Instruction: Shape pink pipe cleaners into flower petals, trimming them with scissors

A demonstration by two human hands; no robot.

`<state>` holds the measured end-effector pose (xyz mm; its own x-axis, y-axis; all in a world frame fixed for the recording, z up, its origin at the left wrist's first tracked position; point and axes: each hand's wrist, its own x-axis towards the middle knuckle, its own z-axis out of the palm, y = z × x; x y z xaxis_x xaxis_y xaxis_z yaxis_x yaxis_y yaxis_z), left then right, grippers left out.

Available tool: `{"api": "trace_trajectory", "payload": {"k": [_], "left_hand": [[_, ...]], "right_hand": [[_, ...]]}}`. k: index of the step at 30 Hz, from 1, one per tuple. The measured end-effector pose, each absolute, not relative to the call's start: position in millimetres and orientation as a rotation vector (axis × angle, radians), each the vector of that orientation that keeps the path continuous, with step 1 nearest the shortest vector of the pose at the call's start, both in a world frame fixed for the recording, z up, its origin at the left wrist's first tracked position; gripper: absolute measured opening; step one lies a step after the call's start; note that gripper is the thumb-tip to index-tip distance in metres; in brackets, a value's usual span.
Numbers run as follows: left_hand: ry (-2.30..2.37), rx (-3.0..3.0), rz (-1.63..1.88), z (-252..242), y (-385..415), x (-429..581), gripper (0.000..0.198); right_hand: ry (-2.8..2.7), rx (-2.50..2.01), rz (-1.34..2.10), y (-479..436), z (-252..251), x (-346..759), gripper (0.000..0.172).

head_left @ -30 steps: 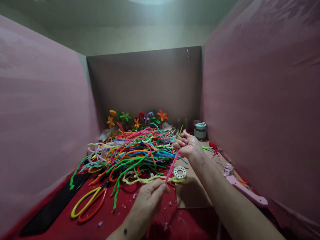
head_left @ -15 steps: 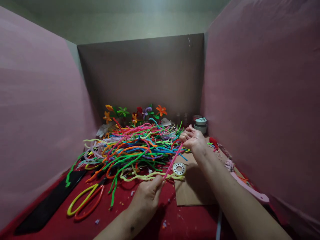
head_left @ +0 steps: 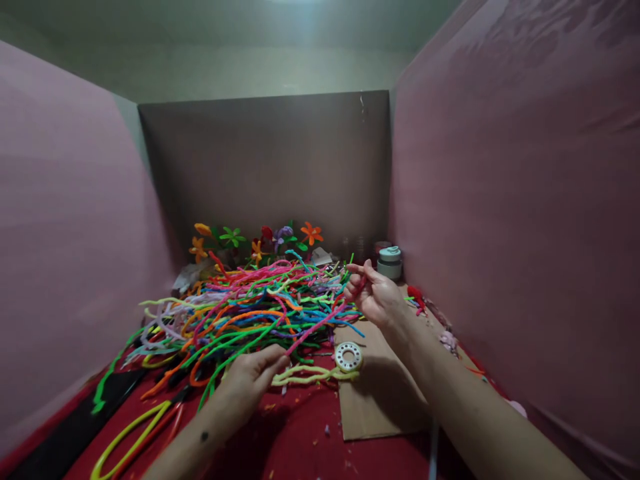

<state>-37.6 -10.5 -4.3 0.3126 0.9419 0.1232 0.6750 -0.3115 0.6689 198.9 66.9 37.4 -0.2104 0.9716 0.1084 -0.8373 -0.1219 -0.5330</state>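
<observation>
A pink pipe cleaner [head_left: 318, 326] stretches slantwise between my two hands. Its lower end is pinched by my left hand [head_left: 255, 377], thumb against fingers. My right hand [head_left: 373, 293], higher and farther off, is closed around its upper end, with the index finger partly extended. Behind the hands spreads a big tangled pile of pipe cleaners [head_left: 250, 313] in many colours. Pale yellow pipe cleaners [head_left: 315, 375] lie in front of the pile, close to my left hand. A white ring-shaped disc with holes [head_left: 349, 347] rests on a cardboard sheet [head_left: 385, 413] below my right hand.
Scissors with yellow and red handles [head_left: 127, 433] lie at the front left beside a black strip [head_left: 65, 427]. Pipe-cleaner flowers [head_left: 233, 235] stand behind the pile. A mint-lidded jar [head_left: 390, 262] is at the back right. Pink side panels [head_left: 520, 200] and a grey back panel [head_left: 265, 167] enclose the table.
My left hand has moved left, so the hands are farther apart and the pink pipe cleaner spans a longer stretch. My right index finger has extended. The camera view has shifted slightly.
</observation>
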Motion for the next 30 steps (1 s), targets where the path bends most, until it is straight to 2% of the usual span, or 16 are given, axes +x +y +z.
{"api": "trace_trajectory", "payload": {"k": [3, 8, 15, 17, 22, 25, 30], "left_hand": [[1.407, 2.093, 0.654, 12, -9, -47, 0.035], [1.47, 2.159, 0.686, 15, -20, -47, 0.032], [1.479, 2.151, 0.895, 4, -32, -50, 0.024], [1.474, 2.071, 0.874, 6, -31, -50, 0.026], [1.37, 1.785, 0.909, 14, -18, -39, 0.032], [1.316, 1.727, 0.878, 17, -11, -24, 0.03], [1.265, 1.77, 0.789, 20, -7, -3, 0.03]], "right_hand": [[-0.66, -0.345, 1.59, 63, 34, 197, 0.035], [-0.73, -0.493, 1.396, 63, 25, 199, 0.017], [-0.933, -0.692, 1.134, 63, 17, 204, 0.023], [-0.918, -0.664, 1.16, 61, 18, 204, 0.027], [-0.931, -0.417, 1.53, 50, 18, 197, 0.043], [-1.04, -0.405, 1.612, 41, 12, 188, 0.036], [-1.089, -0.486, 1.495, 40, 4, 180, 0.026]]}}
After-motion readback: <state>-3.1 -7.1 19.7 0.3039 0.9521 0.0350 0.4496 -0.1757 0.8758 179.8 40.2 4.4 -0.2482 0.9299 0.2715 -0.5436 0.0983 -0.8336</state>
